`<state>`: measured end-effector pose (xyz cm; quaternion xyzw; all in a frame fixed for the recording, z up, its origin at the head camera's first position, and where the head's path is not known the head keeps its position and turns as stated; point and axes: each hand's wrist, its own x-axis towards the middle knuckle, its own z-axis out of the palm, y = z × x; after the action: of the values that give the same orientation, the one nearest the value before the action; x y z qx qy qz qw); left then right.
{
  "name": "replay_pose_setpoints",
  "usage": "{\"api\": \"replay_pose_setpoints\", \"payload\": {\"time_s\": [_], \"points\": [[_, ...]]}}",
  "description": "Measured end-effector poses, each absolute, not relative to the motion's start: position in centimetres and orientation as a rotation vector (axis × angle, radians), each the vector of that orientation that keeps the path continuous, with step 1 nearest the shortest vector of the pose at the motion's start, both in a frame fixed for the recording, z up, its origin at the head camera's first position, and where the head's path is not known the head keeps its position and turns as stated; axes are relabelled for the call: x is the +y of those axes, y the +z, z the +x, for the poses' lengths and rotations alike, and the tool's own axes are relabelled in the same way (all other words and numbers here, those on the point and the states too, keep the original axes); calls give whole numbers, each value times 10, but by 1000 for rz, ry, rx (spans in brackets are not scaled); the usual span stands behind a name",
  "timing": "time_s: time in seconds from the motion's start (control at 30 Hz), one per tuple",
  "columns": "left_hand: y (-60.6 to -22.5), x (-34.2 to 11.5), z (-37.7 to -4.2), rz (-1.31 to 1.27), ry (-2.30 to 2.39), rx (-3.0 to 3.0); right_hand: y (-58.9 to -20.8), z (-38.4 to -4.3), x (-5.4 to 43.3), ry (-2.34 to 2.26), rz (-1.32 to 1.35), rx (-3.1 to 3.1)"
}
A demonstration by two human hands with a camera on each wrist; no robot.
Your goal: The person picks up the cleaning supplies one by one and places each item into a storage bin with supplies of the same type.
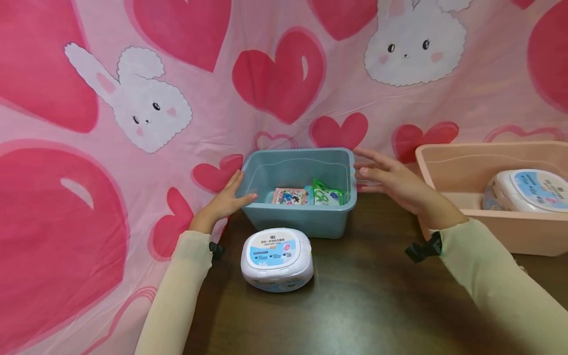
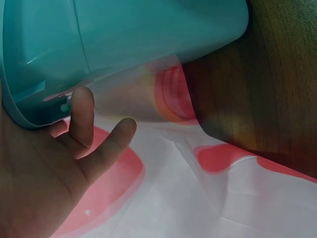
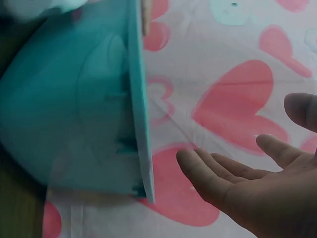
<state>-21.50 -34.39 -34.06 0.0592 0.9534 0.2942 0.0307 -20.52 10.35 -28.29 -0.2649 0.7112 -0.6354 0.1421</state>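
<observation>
A blue-grey plastic bin (image 1: 295,217) stands on the table by the curtain. Inside it lie a pink patterned packet (image 1: 289,196) and a green-and-white packet (image 1: 327,196). At the bin's left rim is my left hand (image 1: 224,199), fingers along the outer side and thumb stretched toward the front corner; in the left wrist view its fingers (image 2: 83,119) are spread and loosely bent below the rim. My right hand (image 1: 395,182) is beside the right rim, fingers extended; the right wrist view shows a gap between these fingers (image 3: 208,176) and the bin. A white lidded tub (image 1: 277,259) sits in front of the bin.
To the right, a peach-coloured bin (image 1: 523,234) contains another white lidded tub (image 1: 539,190). A pink curtain (image 1: 213,103) with hearts and rabbits hangs behind and along the left of the dark wooden table (image 1: 355,296).
</observation>
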Motion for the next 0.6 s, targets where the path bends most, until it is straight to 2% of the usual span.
{"api": "replay_pose_setpoints", "payload": {"time_s": [0.6], "points": [[-339,-345,-216,178,912,2923,-284,-211,108,-1035,-861,2817]]}}
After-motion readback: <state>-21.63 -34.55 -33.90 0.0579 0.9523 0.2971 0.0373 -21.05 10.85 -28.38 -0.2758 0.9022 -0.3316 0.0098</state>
